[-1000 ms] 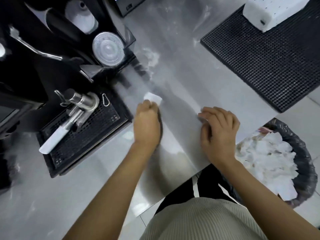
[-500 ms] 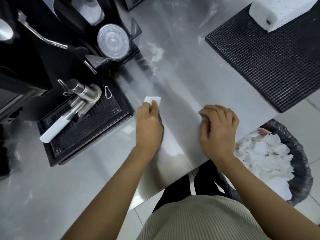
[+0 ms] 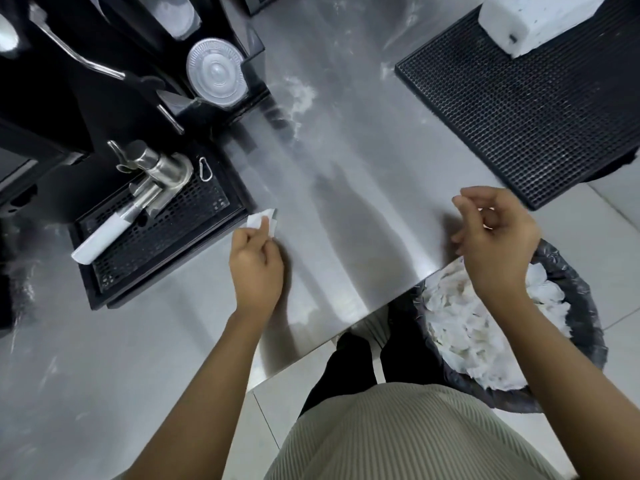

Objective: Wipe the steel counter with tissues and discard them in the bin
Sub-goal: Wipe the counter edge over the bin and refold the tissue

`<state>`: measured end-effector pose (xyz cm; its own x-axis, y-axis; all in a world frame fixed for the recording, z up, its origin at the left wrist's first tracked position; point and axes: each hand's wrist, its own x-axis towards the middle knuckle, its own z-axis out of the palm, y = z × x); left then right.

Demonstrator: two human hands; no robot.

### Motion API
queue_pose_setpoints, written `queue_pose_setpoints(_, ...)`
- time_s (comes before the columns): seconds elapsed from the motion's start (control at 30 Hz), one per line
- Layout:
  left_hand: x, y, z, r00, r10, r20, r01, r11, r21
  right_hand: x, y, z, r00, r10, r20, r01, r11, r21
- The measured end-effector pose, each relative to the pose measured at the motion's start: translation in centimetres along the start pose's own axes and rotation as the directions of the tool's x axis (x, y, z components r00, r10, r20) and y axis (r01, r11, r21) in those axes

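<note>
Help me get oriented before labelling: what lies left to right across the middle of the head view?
White-handled portafilter → left hand pinching a tissue → right hand.

Commercial drinks counter, café style.
A brushed steel surface (image 3: pixel 363 188) fills the view. At 9 o'clock a black perforated drip tray (image 3: pixel 180 237) carries a steel tool (image 3: pixel 156 178) with a white handle, perhaps a coffee portafilter. At 11 o'clock sits a stack of clear plastic cup lids (image 3: pixel 215 72), and at 2 o'clock a ribbed black bar mat (image 3: pixel 519 116). At 4 o'clock a lined bin (image 3: pixel 583 299) stands beside the surface, heaped with white tissues (image 3: pixel 460 327).
</note>
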<state>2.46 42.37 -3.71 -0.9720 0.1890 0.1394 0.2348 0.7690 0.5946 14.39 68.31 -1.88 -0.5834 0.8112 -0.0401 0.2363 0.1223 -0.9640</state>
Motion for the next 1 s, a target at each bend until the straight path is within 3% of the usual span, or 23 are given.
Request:
queue_pose_setpoints(0.2, -4.7, 8.3, 6.2, 0.967, 0.224, 0.118, -0.206, 0.967, -0.149, 0.7, 0.6, -2.8, 0.993, -0.087, -0.081, 0.086, 0.996, -0.019)
queue_pose_setpoints(0.37, -7.2, 13.7, 9.0, 0.863, 0.402, 0.308, -0.295, 0.894, -0.338, 0.3, 0.7, -4.3, 0.994, -0.07, -0.084, 0.07, 0.998, -0.002)
queue_pose_setpoints(0.43, -6.0, 13.9, 8.5, 0.892, 0.285, 0.352, -0.102, 0.883, -0.457, 0.0, 0.7, -4.9, 0.996, -0.054, -0.074, 0.054, 0.999, 0.004)
queue_pose_setpoints(0.5, -4.0, 12.4, 7.4, 0.964, 0.017, 0.266, 0.119, 0.867, -0.485, -0.2, 1.0, -5.7, 0.998, -0.025, -0.064, 0.026, 1.0, 0.014)
queue_pose_setpoints(0.57, -2.2, 9.9, 6.2, 0.985, -0.133, 0.111, 0.165, 0.913, -0.373, -0.3, 1.5, -6.3, 0.997, -0.007, -0.071, 0.009, 1.0, 0.024)
queue_pose_setpoints(0.6, -1.7, 9.0, 5.9, 0.99, -0.123, 0.073, 0.139, 0.946, -0.292, -0.3, 1.7, -6.6, 0.997, -0.003, -0.08, 0.005, 1.0, 0.027)
queue_pose_setpoints(0.73, -3.6, 10.5, 7.6, 0.987, 0.135, 0.087, -0.12, 0.98, -0.157, -0.2, 2.1, -7.4, 0.996, 0.004, -0.091, 0.0, 0.999, 0.045)
queue_pose_setpoints(0.9, -7.1, 15.8, 10.8, 0.891, 0.351, 0.286, -0.27, 0.919, -0.286, -0.2, 2.0, -7.7, 0.996, 0.019, -0.09, -0.016, 0.999, 0.039)
queue_pose_setpoints(0.93, -6.9, 16.6, 10.8, 0.869, 0.348, 0.352, -0.221, 0.909, -0.354, -0.2, 2.0, -7.7, 0.996, 0.02, -0.087, -0.017, 0.999, 0.033)
queue_pose_setpoints(1.0, -6.0, 17.4, 9.9, 0.856, 0.182, 0.484, 0.081, 0.877, -0.474, -0.1, 1.9, -7.8, 0.996, 0.025, -0.088, -0.022, 0.999, 0.031)
